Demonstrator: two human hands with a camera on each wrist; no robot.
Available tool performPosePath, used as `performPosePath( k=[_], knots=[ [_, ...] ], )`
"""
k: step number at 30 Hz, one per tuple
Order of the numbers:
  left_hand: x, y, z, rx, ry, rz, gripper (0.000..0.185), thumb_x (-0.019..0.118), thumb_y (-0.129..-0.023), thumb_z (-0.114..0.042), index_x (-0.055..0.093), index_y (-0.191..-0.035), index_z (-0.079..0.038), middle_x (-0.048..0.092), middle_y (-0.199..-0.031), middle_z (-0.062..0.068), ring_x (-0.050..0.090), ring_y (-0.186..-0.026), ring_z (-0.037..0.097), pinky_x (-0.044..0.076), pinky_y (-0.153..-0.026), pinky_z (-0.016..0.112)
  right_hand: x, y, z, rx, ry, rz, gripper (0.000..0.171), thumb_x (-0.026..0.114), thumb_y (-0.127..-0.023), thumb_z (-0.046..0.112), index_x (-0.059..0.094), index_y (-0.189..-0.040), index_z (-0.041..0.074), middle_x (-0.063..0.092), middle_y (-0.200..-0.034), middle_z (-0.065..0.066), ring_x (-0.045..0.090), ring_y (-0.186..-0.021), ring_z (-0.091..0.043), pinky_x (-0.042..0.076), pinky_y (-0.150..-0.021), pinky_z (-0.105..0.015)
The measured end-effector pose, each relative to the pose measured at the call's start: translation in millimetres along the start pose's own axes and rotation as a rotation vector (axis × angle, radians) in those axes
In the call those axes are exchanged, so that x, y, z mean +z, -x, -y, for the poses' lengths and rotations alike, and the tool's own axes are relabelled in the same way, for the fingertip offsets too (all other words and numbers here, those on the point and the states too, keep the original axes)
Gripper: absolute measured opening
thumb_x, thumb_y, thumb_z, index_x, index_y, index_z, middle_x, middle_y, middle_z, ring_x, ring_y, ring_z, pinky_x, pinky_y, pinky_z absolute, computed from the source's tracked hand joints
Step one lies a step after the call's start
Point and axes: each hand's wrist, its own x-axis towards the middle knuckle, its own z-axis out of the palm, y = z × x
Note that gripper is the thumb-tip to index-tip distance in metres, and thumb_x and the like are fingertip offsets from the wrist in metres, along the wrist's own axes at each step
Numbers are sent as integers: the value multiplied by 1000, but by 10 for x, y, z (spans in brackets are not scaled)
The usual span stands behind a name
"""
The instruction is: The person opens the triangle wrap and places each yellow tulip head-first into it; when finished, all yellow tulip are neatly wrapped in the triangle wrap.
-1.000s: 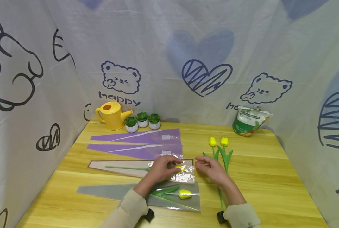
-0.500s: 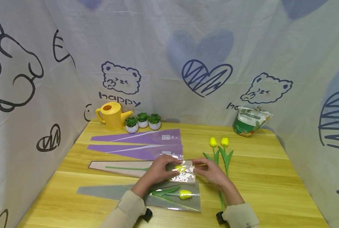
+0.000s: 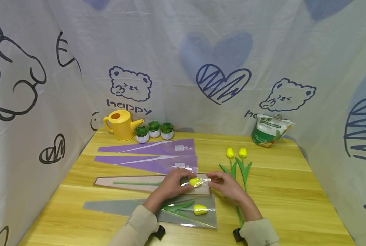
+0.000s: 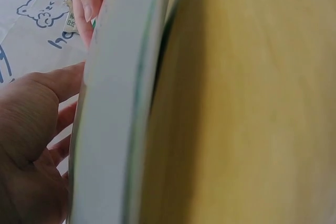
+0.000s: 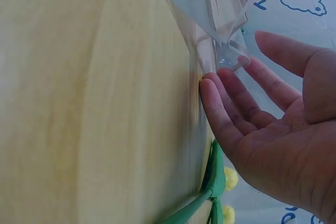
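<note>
A pale flower sleeve (image 3: 130, 179) with a brown border holds a yellow tulip (image 3: 195, 182), its green stem toward the narrow end. My left hand (image 3: 172, 183) grips this sleeve near the bloom, thumb on the near side and fingers on the far side. At the sleeve's wide mouth, my right hand (image 3: 226, 184) touches the clear film (image 5: 228, 59) with its fingertips. In the right wrist view its thumb stands apart from the fingers. Nearer me lies a grey sleeve (image 3: 109, 205) with another yellow tulip (image 3: 200, 209) inside, partly covered by my left forearm.
Two purple sleeves (image 3: 158, 147) lie beyond. Two loose tulips (image 3: 230, 152) are on the right, partly behind my right hand. At the back stand a yellow watering can (image 3: 121, 125), several potted succulents (image 3: 154, 129) and a green-white bag (image 3: 269, 131).
My right hand has moved slightly left onto the sleeve's mouth. The film there has lifted and changed shape, and the tulip bloom shows more clearly. My left hand stays nearly in place.
</note>
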Motion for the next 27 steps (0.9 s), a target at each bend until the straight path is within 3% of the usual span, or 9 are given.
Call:
performPosePath(
  k=[17, 23, 27],
  knots=[
    [-4, -6, -25, -41, 6, 20, 38, 84, -87, -26, 75, -123, -15, 76, -121, 1, 67, -110, 23, 51, -99, 42, -32, 18, 21, 11, 10, -20, 35, 67, -101, 16, 65, -136, 9, 66, -136, -11, 63, -124, -32, 54, -102, -46],
    [8, -8, -12, -22, 8, 24, 38, 84, -88, -26, 75, -123, -14, 76, -121, 1, 68, -110, 23, 51, -99, 42, -202, 93, 53, -28, 18, -50, 38, 65, -103, 18, 62, -139, 6, 64, -141, -16, 62, -124, -32, 56, -97, -41],
    [8, -6, -7, 5, -12, 3, 39, 84, -87, -27, 75, -122, -14, 76, -120, 3, 68, -110, 24, 51, -100, 42, -375, 183, 75, -38, 18, -88, 40, 64, -104, 22, 60, -142, 7, 60, -144, -17, 59, -126, -34, 56, -96, -44]
  ],
)
